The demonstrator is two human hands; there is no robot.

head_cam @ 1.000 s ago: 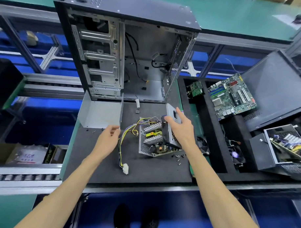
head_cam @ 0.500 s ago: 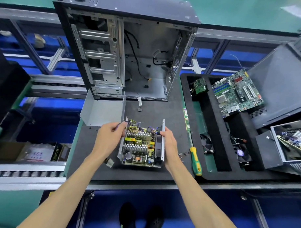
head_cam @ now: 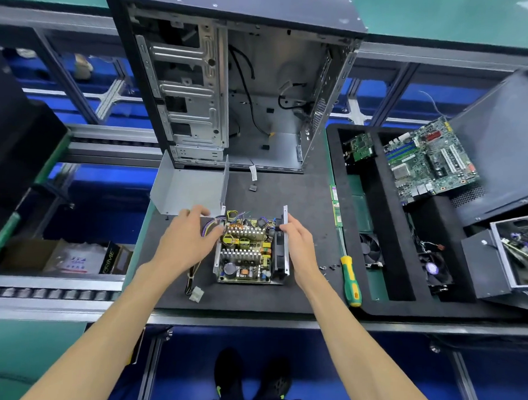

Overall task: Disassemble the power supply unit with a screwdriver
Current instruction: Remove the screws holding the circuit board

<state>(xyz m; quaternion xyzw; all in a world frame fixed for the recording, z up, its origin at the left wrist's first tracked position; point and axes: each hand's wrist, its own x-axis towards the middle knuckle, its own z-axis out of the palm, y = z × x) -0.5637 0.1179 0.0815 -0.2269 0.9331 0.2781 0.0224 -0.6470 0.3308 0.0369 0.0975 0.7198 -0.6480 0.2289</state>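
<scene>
Nearest the camera, two bare forearms reach over the black foam work mat. Both hands are on the one opened power supply unit, a grey metal tray with its lid off, showing a yellow-green circuit board, two finned silver heatsinks and a black fan along its right wall. It sits flat on the mat, about mid-width, a bit toward the near edge.

The left hand has its fingers curled at the unit's back-left corner, thumb and fingertips pinching the bundle of coloured wires where they leave the board. The right hand grips the upright right side wall, fingers hooked over its top edge.

Left of the unit, one white plastic connector lies on the mat at the end of a cable. To the right, one screwdriver with a green and yellow handle lies untouched, with a few small loose screws just beside it, too small to count.

Further back, one bent grey sheet-metal cover stands on the mat. Behind that, one black tower computer case stands open and mostly gutted.

Off right, a black foam tray holds two black fans, one big green motherboard and one small green card.
</scene>
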